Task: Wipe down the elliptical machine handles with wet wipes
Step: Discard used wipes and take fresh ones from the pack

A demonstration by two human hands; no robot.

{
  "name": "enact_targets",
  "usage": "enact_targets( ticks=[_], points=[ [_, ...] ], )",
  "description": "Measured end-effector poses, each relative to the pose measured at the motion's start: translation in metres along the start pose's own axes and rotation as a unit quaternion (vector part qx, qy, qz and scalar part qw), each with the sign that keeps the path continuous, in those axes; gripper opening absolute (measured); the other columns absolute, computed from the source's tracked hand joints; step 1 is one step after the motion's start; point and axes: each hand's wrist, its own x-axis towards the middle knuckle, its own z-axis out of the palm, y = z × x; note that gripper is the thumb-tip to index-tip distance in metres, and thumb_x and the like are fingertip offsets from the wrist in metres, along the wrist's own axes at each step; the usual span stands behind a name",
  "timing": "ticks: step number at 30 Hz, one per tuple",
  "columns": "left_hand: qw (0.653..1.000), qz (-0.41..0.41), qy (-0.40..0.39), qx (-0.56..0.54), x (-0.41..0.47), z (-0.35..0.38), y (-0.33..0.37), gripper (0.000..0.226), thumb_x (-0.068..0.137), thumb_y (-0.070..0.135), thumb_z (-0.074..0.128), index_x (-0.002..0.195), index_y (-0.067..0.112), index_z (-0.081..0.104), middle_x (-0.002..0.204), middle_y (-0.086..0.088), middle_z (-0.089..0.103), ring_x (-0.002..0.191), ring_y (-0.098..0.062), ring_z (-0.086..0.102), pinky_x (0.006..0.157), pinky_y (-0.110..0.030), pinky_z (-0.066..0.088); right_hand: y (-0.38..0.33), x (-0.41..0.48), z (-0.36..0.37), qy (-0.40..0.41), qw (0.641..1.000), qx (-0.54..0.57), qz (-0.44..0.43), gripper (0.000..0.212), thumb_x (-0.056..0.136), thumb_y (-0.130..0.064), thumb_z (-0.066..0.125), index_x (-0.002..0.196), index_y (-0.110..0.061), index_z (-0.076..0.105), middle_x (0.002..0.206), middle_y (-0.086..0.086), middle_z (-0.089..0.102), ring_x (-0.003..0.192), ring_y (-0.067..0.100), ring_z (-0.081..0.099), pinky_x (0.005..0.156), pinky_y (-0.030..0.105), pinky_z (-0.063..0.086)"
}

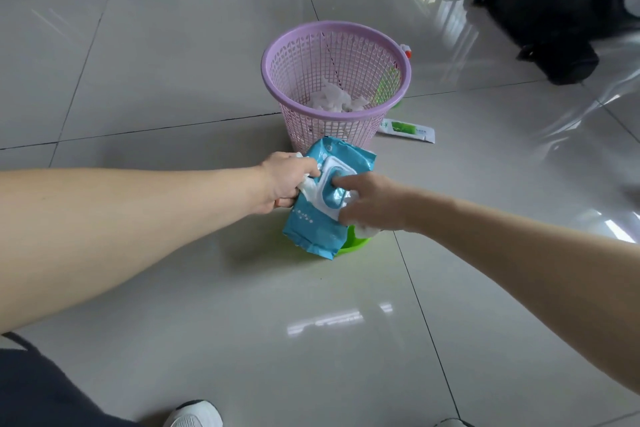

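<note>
- left hand (287,180) grips left edge of wet-wipe pack (311,229), fingers curled round it
- right hand (370,204) at lid opening (332,191), fingers curled pinching white wipe (365,229)
- pack held over green basin (353,244), just before pink basket (401,55), long axis pointing away
- judged: pull goes rightward; elliptical base (561,10) well apart, far right

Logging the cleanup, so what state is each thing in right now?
Wipes pack: held above the floor by both hands; flap unclear.
Left hand: grips the pack's edge and a wipe.
Right hand: holds the pack at its flap.
Basket: upright, crumpled wipes inside.
Small packet: lying flat on the floor.
</note>
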Motion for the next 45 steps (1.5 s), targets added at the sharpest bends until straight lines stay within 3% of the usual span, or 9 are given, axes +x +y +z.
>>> enact_targets(
  ticks=[6, 12, 15, 16, 17, 22, 27, 31, 45],
  points=[
    [0.999, 0.005, 0.005, -0.05, 0.005, -0.012, 0.0, 0.021, 0.093, 0.015, 0.057, 0.074, 0.018, 0.047, 0.046, 0.002, 0.037, 0.032, -0.009, 0.022, 0.034, -0.017, 0.016, 0.031, 0.001, -0.027, 0.355, 0.888, 0.289, 0.045, 0.019, 0.093, -0.012, 0.062, 0.085, -0.019, 0.077, 0.068, -0.009, 0.064, 0.058, 0.014, 0.054, 0.054, 0.021, 0.042],
    [0.996, 0.014, -0.054, -0.073, 0.003, -0.007, 0.003, 0.021, 0.095, 0.03, 0.061, 0.08, 0.018, 0.053, 0.048, 0.003, 0.04, 0.031, -0.006, 0.022, 0.032, -0.016, 0.017, 0.055, -0.008, -0.016, -0.058, 0.848, 0.512, 0.125, 0.021, 0.1, -0.017, 0.05, 0.088, -0.014, 0.066, 0.072, 0.001, 0.065, 0.05, 0.009, 0.028, 0.043, 0.02, 0.01],
    [0.998, -0.008, -0.052, -0.036, -0.001, 0.0, 0.01, 0.041, 0.087, 0.058, 0.071, 0.098, 0.018, 0.067, 0.067, 0.001, 0.055, 0.041, 0.006, 0.035, 0.034, -0.019, 0.04, 0.059, -0.003, -0.011, -0.076, 0.858, 0.5, 0.086, 0.014, 0.101, -0.025, 0.055, 0.101, -0.015, 0.064, 0.083, 0.003, 0.06, 0.058, 0.011, 0.024, 0.048, 0.024, 0.01],
    [0.999, -0.011, -0.037, -0.012, 0.0, 0.001, 0.011, 0.051, 0.081, 0.062, 0.075, 0.103, 0.016, 0.07, 0.074, -0.002, 0.055, 0.081, -0.005, 0.031, 0.037, -0.021, 0.045, 0.061, 0.001, -0.01, -0.066, 0.861, 0.498, 0.081, 0.012, 0.101, -0.025, 0.057, 0.101, -0.015, 0.064, 0.084, 0.004, 0.053, 0.059, 0.012, 0.022, 0.048, 0.024, 0.01],
    [0.999, -0.01, -0.025, 0.021, 0.001, 0.002, 0.01, 0.06, 0.074, 0.064, 0.08, 0.107, 0.014, 0.072, 0.079, -0.004, 0.053, 0.046, -0.015, 0.02, 0.035, -0.02, 0.039, 0.061, 0.004, -0.01, -0.055, 0.86, 0.501, 0.077, 0.011, 0.1, -0.024, 0.058, 0.1, -0.015, 0.063, 0.083, 0.005, 0.046, 0.06, 0.013, 0.02, 0.048, 0.024, 0.01],
    [0.997, 0.017, -0.028, 0.076, 0.003, 0.015, 0.007, 0.028, 0.081, 0.025, 0.087, 0.08, 0.012, 0.062, 0.058, 0.002, 0.059, 0.031, -0.002, 0.043, 0.033, -0.012, 0.028, 0.059, 0.008, -0.009, -0.018, 0.878, 0.47, 0.089, 0.031, 0.086, -0.031, 0.08, 0.101, -0.009, 0.065, 0.072, 0.004, 0.035, 0.064, 0.016, 0.014, 0.056, 0.031, 0.01],
    [0.995, 0.023, -0.057, 0.084, 0.008, 0.019, -0.003, 0.008, 0.092, 0.019, 0.064, 0.098, 0.015, 0.06, 0.059, -0.002, 0.041, 0.038, -0.009, 0.024, 0.039, -0.018, 0.017, 0.052, 0.011, -0.006, 0.031, 0.905, 0.398, 0.146, 0.071, 0.054, -0.046, 0.088, 0.109, -0.006, 0.069, 0.064, 0.0, 0.063, 0.05, 0.008, 0.03, 0.047, 0.024, 0.023],
    [0.993, 0.008, -0.117, -0.019, 0.01, 0.008, -0.007, 0.025, 0.098, 0.038, 0.06, 0.087, 0.015, 0.061, 0.05, 0.0, 0.043, 0.033, -0.007, 0.025, 0.035, -0.016, 0.018, 0.05, 0.018, -0.006, 0.096, 0.899, 0.388, 0.18, 0.055, 0.067, -0.046, 0.094, 0.103, -0.011, 0.071, 0.093, 0.009, 0.08, 0.055, 0.01, 0.044, 0.049, 0.025, 0.035],
    [0.943, 0.146, 0.067, 0.292, 0.047, 0.004, -0.028, 0.03, 0.076, 0.029, 0.088, 0.1, 0.019, 0.074, 0.088, 0.004, 0.071, 0.081, -0.018, 0.067, 0.067, -0.019, 0.05, 0.076, 0.041, 0.002, 0.147, 0.967, 0.139, 0.156, 0.033, 0.079, -0.034, 0.089, 0.1, -0.013, 0.075, 0.081, 0.003, 0.067, 0.065, 0.02, 0.064, 0.048, 0.023, 0.048]
  ],
)
